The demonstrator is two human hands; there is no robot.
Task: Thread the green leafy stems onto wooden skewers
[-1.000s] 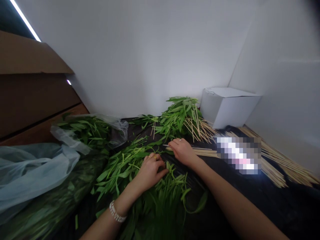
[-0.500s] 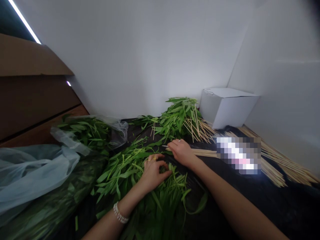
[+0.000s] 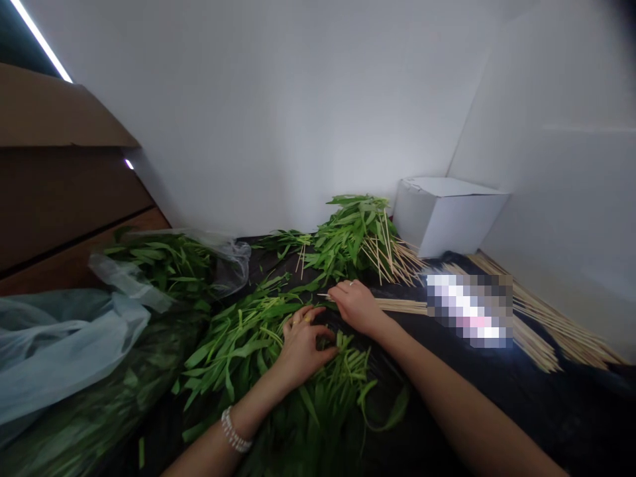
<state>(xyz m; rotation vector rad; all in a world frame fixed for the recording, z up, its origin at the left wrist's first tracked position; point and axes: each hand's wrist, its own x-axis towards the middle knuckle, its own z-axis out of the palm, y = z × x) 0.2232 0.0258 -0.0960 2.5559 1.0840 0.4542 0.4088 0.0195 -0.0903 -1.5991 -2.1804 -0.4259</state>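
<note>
My left hand (image 3: 304, 341) lies over a heap of leafy green stems (image 3: 238, 338), with a gap between thumb and forefinger. Its other fingers press down among the leaves, their tips partly hidden. Just right of it, my right hand (image 3: 354, 303) is closed on a thin wooden skewer, whose pale tip (image 3: 322, 295) sticks out to the left. Beneath and beyond that hand, a row of wooden skewers (image 3: 402, 305) lies on the black plastic sheet. Cut stem ends (image 3: 352, 361) bunch up below my left thumb.
Farther back, greens (image 3: 348, 228) threaded on skewers are piled by a white box (image 3: 447, 215). Bundled skewers (image 3: 561, 321) lie on the right, near a blurred-out object (image 3: 470, 311). Clear plastic bags (image 3: 69, 344) with more greens fill the left, beside a cardboard box (image 3: 59, 112).
The view has shifted slightly. Both hands keep nearly the same pose, and the skewer tip still juts out from my right hand.
</note>
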